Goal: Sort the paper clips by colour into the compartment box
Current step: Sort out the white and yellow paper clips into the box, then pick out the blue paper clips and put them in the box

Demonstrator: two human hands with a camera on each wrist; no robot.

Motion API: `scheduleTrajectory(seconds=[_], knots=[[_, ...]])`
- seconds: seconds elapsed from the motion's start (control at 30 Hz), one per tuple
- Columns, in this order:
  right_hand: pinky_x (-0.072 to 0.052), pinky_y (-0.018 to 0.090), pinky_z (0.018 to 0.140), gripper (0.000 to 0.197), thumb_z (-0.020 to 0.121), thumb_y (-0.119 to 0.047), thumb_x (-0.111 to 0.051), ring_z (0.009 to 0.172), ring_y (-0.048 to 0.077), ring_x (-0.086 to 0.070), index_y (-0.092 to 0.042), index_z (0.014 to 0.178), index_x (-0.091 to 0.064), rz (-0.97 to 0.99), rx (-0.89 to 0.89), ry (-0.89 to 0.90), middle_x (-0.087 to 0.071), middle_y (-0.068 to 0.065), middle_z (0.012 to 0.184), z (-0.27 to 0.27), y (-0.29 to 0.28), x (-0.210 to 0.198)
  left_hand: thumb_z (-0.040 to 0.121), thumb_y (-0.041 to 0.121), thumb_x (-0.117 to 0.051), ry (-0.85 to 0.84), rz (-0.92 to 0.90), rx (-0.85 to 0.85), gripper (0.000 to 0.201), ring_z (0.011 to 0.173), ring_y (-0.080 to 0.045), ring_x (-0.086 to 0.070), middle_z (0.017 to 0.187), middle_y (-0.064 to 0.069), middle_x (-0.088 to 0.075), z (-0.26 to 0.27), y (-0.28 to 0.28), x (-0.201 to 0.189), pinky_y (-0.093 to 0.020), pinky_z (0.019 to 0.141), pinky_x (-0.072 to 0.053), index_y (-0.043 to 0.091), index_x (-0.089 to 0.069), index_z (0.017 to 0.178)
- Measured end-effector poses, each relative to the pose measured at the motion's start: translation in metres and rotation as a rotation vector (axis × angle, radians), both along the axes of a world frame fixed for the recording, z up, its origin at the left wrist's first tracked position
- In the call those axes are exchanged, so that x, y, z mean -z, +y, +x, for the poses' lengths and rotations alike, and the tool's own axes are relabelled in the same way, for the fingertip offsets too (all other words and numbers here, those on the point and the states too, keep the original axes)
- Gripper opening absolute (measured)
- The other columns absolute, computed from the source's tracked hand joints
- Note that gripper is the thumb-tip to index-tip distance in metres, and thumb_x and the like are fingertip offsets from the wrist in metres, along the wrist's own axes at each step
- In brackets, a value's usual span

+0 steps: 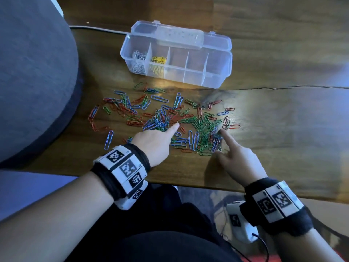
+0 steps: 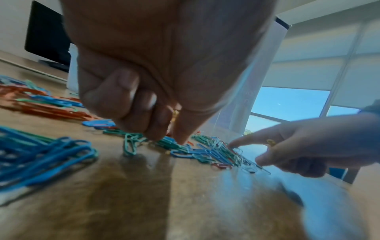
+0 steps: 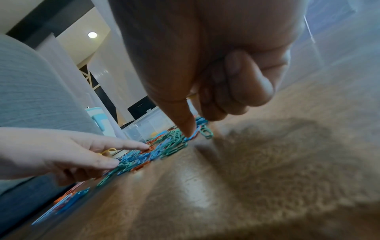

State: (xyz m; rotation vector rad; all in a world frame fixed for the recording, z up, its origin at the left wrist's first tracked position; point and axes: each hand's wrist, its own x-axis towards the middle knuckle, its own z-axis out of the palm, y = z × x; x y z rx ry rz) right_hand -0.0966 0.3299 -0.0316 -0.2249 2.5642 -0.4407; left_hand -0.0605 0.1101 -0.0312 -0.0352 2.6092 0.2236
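Note:
A loose pile of red, blue and green paper clips [image 1: 170, 120] lies on the wooden table [image 1: 283, 129]. Behind it the clear compartment box [image 1: 217, 72] stands with its lid back, white clips [image 1: 137, 61] in the leftmost cell and yellow clips [image 1: 158, 63] in the one beside it. My left hand [image 1: 170, 133] presses its straight index finger on the pile's middle, its other fingers curled round a yellow clip [image 2: 175, 113]. At the pile's right edge my right hand [image 1: 220, 141] presses its index tip on a blue clip [image 3: 192, 137]. Its curled fingers keep a yellow clip [image 2: 271, 142].
A large grey cushion [image 1: 34, 72] fills the left side against the table. A white cable [image 1: 98, 29] runs behind the box. The table's near edge [image 1: 188, 183] lies just under my wrists, and bare wood stretches right of the pile.

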Motion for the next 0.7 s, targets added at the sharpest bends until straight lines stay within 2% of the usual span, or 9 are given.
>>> scheduleTrajectory(seconds=[0.1, 0.17, 0.2, 0.27, 0.33, 0.43, 0.53, 0.63, 0.7], knots=[[-0.042, 0.03, 0.069, 0.047, 0.09, -0.035, -0.055, 0.08, 0.026, -0.061, -0.038, 0.134, -0.039, -0.142, 0.04, -0.012, -0.063, 0.004, 0.075, -0.005, -0.009, -0.006, 0.1, 0.032, -0.031, -0.042, 0.183, -0.103, 0.043, 0.062, -0.023, -0.052, 0.069, -0.004, -0.055, -0.002, -0.008, -0.01, -0.034, 0.056, -0.04, 0.034, -0.025, 0.142], [-0.038, 0.029, 0.058, 0.019, 0.088, -0.03, -0.057, 0.061, 0.019, -0.053, -0.026, 0.106, -0.055, -0.28, 0.186, -0.039, -0.056, -0.001, 0.062, -0.017, -0.019, -0.009, 0.099, 0.036, -0.034, -0.067, 0.369, -0.285, 0.023, 0.06, -0.023, -0.046, 0.066, -0.004, -0.049, -0.004, -0.014, -0.015, -0.033, 0.057, -0.034, 0.025, -0.046, 0.115], [-0.034, 0.028, 0.053, 0.007, 0.088, -0.025, -0.056, 0.055, 0.017, -0.047, -0.02, 0.093, -0.057, -0.366, 0.283, -0.106, -0.05, -0.002, 0.059, -0.025, -0.025, -0.012, 0.098, 0.034, -0.036, -0.072, 0.521, -0.432, 0.019, 0.057, -0.021, -0.04, 0.066, -0.003, -0.044, -0.006, -0.019, -0.015, -0.031, 0.055, -0.03, 0.02, -0.049, 0.1], [-0.029, 0.026, 0.048, 0.013, 0.089, -0.011, -0.052, 0.051, 0.017, -0.038, -0.01, 0.078, -0.059, -0.569, 0.425, -0.289, -0.044, 0.001, 0.059, -0.041, -0.039, -0.02, 0.096, 0.021, -0.039, -0.058, 0.863, -0.75, 0.018, 0.048, -0.016, -0.028, 0.065, -0.003, -0.033, -0.014, -0.032, -0.018, -0.024, 0.045, -0.023, 0.015, -0.046, 0.08], [-0.032, 0.023, 0.043, 0.02, 0.089, 0.002, -0.047, 0.052, 0.018, -0.039, -0.005, 0.075, -0.06, -0.723, 0.441, -0.406, -0.046, 0.008, 0.062, -0.056, -0.058, -0.03, 0.092, 0.007, -0.038, 0.022, 1.025, -0.937, 0.022, 0.046, -0.012, -0.022, 0.062, -0.002, -0.031, -0.024, -0.051, -0.024, -0.016, 0.038, -0.016, 0.013, -0.046, 0.072], [-0.044, 0.017, 0.042, 0.023, 0.086, 0.014, -0.045, 0.052, 0.016, -0.048, -0.002, 0.075, -0.057, -0.864, 0.42, -0.44, -0.05, 0.013, 0.067, -0.083, -0.093, -0.048, 0.092, 0.0, -0.037, 0.209, 0.996, -0.985, 0.029, 0.045, -0.01, -0.029, 0.062, -0.003, -0.039, -0.047, -0.083, -0.034, -0.012, 0.034, -0.023, 0.01, -0.051, 0.069], [-0.048, 0.019, 0.047, 0.017, 0.087, 0.015, -0.044, 0.053, 0.017, -0.05, 0.002, 0.086, -0.055, -0.989, 0.514, -0.457, -0.049, 0.013, 0.069, -0.116, -0.135, -0.059, 0.091, -0.001, -0.045, 0.346, 0.947, -1.007, 0.029, 0.036, -0.004, -0.038, 0.061, -0.004, -0.045, -0.081, -0.104, -0.044, -0.014, 0.035, -0.035, 0.011, -0.053, 0.067], [-0.053, 0.022, 0.053, 0.011, 0.092, 0.005, -0.042, 0.064, 0.018, -0.053, -0.001, 0.096, -0.05, -1.034, 0.584, -0.472, -0.05, 0.01, 0.077, -0.153, -0.175, -0.056, 0.089, -0.008, -0.045, 0.321, 1.044, -0.96, 0.03, 0.045, -0.01, -0.046, 0.062, -0.006, -0.045, -0.119, -0.11, -0.056, -0.016, 0.039, -0.042, 0.009, -0.051, 0.066], [-0.054, 0.022, 0.056, 0.012, 0.091, 0.002, -0.042, 0.069, 0.015, -0.054, -0.006, 0.097, -0.048, -0.995, 0.538, -0.464, -0.05, 0.007, 0.083, -0.172, -0.194, -0.049, 0.091, -0.007, -0.041, 0.223, 1.108, -0.924, 0.031, 0.056, -0.013, -0.046, 0.066, -0.005, -0.043, -0.138, -0.11, -0.062, -0.019, 0.05, -0.047, 0.012, -0.046, 0.067]])
